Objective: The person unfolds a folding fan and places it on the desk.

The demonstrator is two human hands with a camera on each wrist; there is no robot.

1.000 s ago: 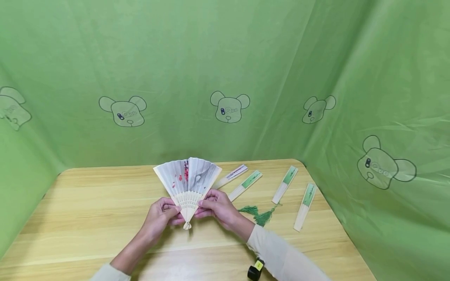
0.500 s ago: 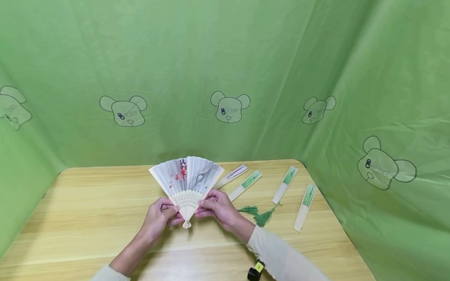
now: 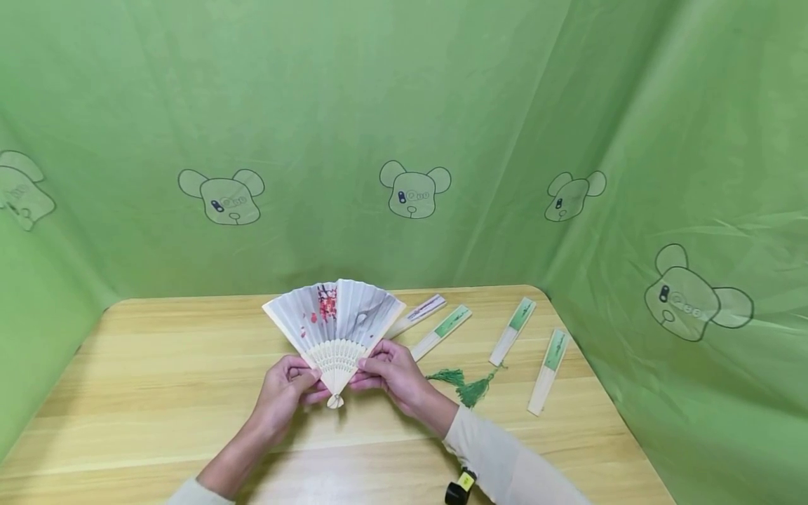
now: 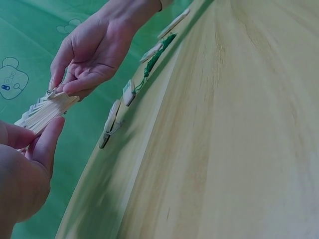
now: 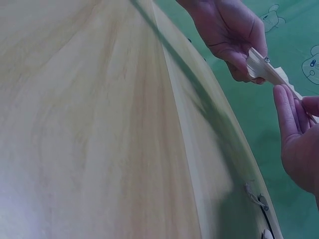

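Note:
Between both hands a folding fan (image 3: 334, 315) is spread partway, its pleated grey-white leaf painted with red blossoms and its pale pierced ribs meeting at a pivot below. My left hand (image 3: 284, 393) pinches the left outer rib, thumb in front. On the opposite rib, the thumb and fingers of my right hand (image 3: 394, 375) do the same. Both wrist views show the fan (image 4: 47, 112) from its pivot end, held above the table.
Several closed fans lie to the right on the wooden table (image 3: 158, 393): one with a purple pattern (image 3: 424, 308) and others with green ones, such as the rightmost fan (image 3: 548, 372). Green tassels (image 3: 470, 389) lie beside them. A black-and-yellow object (image 3: 459, 486) is by the right sleeve. Green cloth walls (image 3: 315, 126) surround the table.
The fan has spread a little wider, its left edge swinging outward to the left and its right edge slightly to the right. Both hands keep their hold, and the other fans have not moved.

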